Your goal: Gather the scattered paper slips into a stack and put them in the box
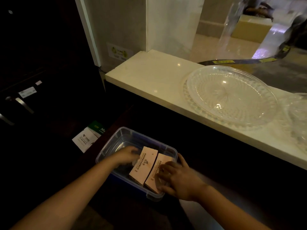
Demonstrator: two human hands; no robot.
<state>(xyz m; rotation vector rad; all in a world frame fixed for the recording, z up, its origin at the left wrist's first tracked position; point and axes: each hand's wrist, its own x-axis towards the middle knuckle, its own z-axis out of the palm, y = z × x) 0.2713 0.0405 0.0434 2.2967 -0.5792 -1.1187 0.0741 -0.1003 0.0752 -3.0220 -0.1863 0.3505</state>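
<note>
A clear plastic box with a blue base sits on a dark surface below the counter. Inside it lie two stacks of pinkish paper slips side by side: the left stack and the right stack. My left hand reaches into the box and its fingers touch the left edge of the left stack. My right hand rests on the right stack, fingers curled over its top and near edge. Both hands are slightly blurred.
A pale stone counter runs above the box, carrying a large clear glass dish and part of another at the right edge. A white and green leaflet lies left of the box. Dark cabinet handles are at far left.
</note>
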